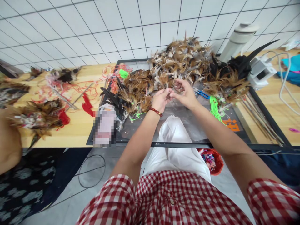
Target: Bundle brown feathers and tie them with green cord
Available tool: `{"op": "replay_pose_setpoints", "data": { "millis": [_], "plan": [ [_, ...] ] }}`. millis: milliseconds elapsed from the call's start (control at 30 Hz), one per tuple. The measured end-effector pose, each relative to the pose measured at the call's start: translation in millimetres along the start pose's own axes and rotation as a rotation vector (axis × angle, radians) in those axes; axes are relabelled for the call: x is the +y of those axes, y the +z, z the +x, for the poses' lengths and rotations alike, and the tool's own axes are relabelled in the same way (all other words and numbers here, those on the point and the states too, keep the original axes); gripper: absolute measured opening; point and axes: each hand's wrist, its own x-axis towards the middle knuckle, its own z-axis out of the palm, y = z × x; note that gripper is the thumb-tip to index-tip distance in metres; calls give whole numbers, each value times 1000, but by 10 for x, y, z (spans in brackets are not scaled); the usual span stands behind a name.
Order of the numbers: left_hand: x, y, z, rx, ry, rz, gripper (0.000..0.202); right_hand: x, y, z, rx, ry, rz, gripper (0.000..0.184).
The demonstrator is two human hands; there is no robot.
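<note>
My left hand (161, 100), with a beaded bracelet at its wrist, is closed in a pinch. A small fan of brown feathers (165, 82) rises just above its fingers and appears held there. My right hand (185, 91) meets it, thumb and fingertips pinched close to the left fingertips; what lies between them is too small to make out. Behind both hands is a large heap of brown and white feathers (182, 61). More brown feather bunches (137, 90) lie to the left. Blue-handled snips (202, 93) and bright green cords (215, 107) lie right of my right hand.
A black-rimmed board (136, 144) lies under the work. Black feathers (234, 67), a pale bottle (239, 40), a white charger (261, 73) and thin sticks (262, 118) are at right. Red tassels (87, 104) and another person's arm (9, 137) are at left. Below stands a red basket (219, 162).
</note>
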Motion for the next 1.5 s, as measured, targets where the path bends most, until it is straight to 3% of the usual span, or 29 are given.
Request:
{"op": "replay_pose_setpoints", "data": {
  "millis": [100,200,300,467,567,667,767,867,967,1067,1233,1500],
  "plan": [
    [2,-14,53,163,96,-44,16,165,-143,51,67,7,-173,56],
    [-3,-41,111,269,145,-67,18,320,-239,69,51,78,-358,38],
    [-15,-52,134,274,159,-64,18,356,-183,51,-27,120,-450,34],
    [-31,-35,119,241,144,-6,14,161,-22,89,-112,188,-511,16],
    [-32,-15,101,236,134,27,14,5,-49,154,-81,300,-173,11],
    [-30,0,72,165,107,43,12,-163,-133,190,-59,514,429,29],
    [-24,-9,38,32,58,29,10,-319,-191,185,-103,631,754,41],
    [-15,-28,12,-79,-21,17,10,-401,-188,174,-69,658,806,40],
    [-14,-25,-2,-98,-61,38,10,-407,-156,172,-5,664,790,34],
    [-30,-2,1,-83,-25,53,11,-399,-131,161,4,687,796,35],
    [-47,21,22,15,82,20,12,-398,-71,85,-169,681,853,56],
    [-18,-4,5,25,-28,49,16,-318,0,78,-36,537,705,48]
  ]
}}
